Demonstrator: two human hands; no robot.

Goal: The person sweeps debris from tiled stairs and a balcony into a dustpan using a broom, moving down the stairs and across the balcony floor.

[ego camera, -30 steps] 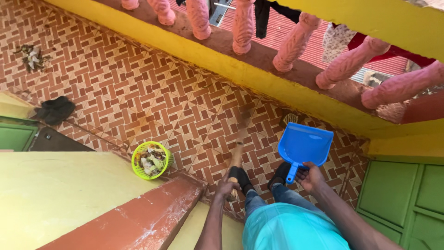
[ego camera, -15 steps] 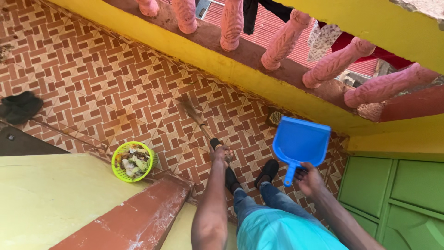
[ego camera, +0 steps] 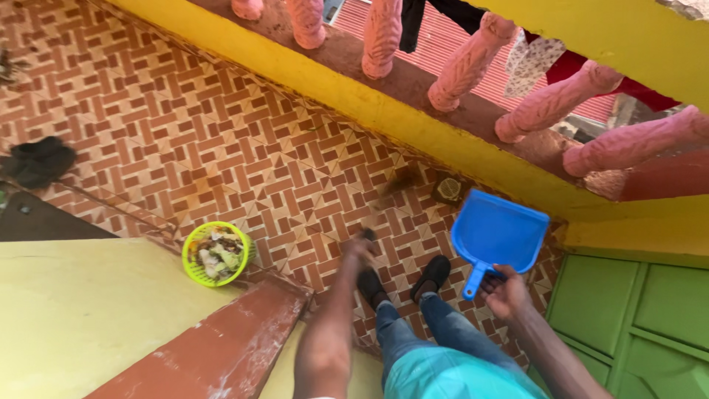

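Two hands are seen from above, over a floor (ego camera: 185, 140) of red-brown and cream tiles laid in a woven pattern. A yellow ledge (ego camera: 354, 100) runs diagonally across the upper part of the view, and pink balusters (ego camera: 465, 70) stand along it. Green panels (ego camera: 635, 318) fill the lower right corner. A yellow surface (ego camera: 81, 310) with a reddish sloping edge takes up the lower left.

A blue dustpan (ego camera: 501, 233) is held off the floor near the corner where the ledge meets the green panels, its open mouth turned toward the ledge. Its handle is gripped by the right hand (ego camera: 504, 292), the fingers wrapped around the handle's end. A small round drain (ego camera: 447, 190) is set in the floor just beyond the dustpan's left corner.

A green basket (ego camera: 216, 253) full of scraps stands on the floor beside the reddish edge, well apart from the dustpan. A dark cloth (ego camera: 38, 160) lies at the far left.

The left hand (ego camera: 357, 249) is blurred by motion; its fingers appear closed on the dark end of a brush (ego camera: 399, 181), whose bristles show as a brown smear on the tiles near the drain. How tightly it is clenched cannot be told. Two black shoes (ego camera: 430, 277) are planted on the tiles between the hands.
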